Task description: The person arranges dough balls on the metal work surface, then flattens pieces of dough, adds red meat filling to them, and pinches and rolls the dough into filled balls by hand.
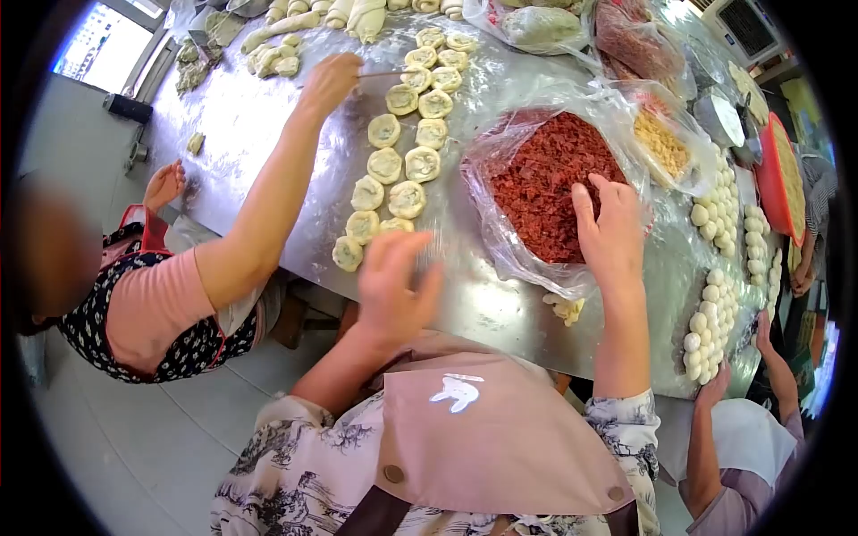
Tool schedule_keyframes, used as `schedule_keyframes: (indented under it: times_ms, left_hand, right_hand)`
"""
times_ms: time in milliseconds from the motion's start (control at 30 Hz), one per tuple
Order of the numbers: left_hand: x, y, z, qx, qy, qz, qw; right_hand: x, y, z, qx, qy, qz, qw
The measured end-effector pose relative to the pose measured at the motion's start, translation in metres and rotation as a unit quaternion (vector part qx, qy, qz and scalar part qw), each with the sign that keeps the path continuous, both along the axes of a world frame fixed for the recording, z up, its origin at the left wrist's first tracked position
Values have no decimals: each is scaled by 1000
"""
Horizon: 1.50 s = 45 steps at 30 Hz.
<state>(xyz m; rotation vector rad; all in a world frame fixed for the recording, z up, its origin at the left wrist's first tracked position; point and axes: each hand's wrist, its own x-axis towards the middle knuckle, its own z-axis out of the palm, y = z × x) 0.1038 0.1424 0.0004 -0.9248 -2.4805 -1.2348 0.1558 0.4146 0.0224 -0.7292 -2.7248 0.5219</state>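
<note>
My right hand [615, 234] is over the right side of a plastic bag holding dark red chopped filling [550, 183]. Its thumb and fingers are apart, with the fingertips at the filling's surface. Slightly blurred, my left hand [393, 290] hovers at the table's front edge, thumb spread from the fingers, and nothing shows in it. Just beyond it, the nearest of the round dough cups [384, 165] is partly hidden. These cups stand in two rows running away from me, with pale filling in their hollows.
At left, a co-worker's hand [332, 82] holds a thin stick [380, 73] over the far cups. A bag of yellow crumbly filling [661, 143] lies right of the red one. Dough balls [712, 326] cover the metal table's [487, 308] right side, near another person's hands [715, 386].
</note>
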Motion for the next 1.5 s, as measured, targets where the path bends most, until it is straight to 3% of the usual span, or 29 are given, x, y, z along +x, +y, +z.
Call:
schedule_keyframes:
  times_ms: [67,167,200,400,667,733,767,833,1000,1100,1200,1333,1400,1500]
  left_hand:
    - [-4,-31,-14,-38,-23,83,996]
    - [7,-61,-24,-110,-72,127,983]
    - [13,-61,-26,-123,-96,124,980]
    - [19,-52,-46,-197,-149,129,960]
    - [23,-48,-46,-129,-233,39,963]
    - [23,-36,-41,73,-388,31,918]
    - [24,-31,-36,174,-459,27,871]
    - [6,-10,6,260,-553,-43,790]
    - [-30,65,58,377,-650,-202,628]
    - [-31,109,59,419,-704,-212,533]
    - [-29,125,44,339,-704,-209,588]
    - [-28,145,22,325,-701,-156,615]
    - [-28,151,19,375,-708,-167,574]
    - [-31,158,14,417,-723,-184,519]
  right_hand:
    - [0,-8,12,-33,-66,-12,997]
    - [-4,-16,12,-33,-52,25,998]
    - [-7,-15,7,-27,-7,59,998]
    - [-1,2,18,-61,-29,84,994]
    - [1,-1,13,-55,-47,102,992]
    - [4,3,12,-62,-17,101,993]
    - [4,4,16,-78,-31,106,991]
    - [2,3,26,-109,-61,120,985]
    - [2,3,15,-59,-31,128,990]
    - [9,16,7,-79,22,102,991]
    - [16,24,13,-128,44,47,990]
    - [15,22,32,-209,74,2,975]
    - [12,18,41,-280,86,-10,956]
    - [5,6,42,-269,129,56,953]
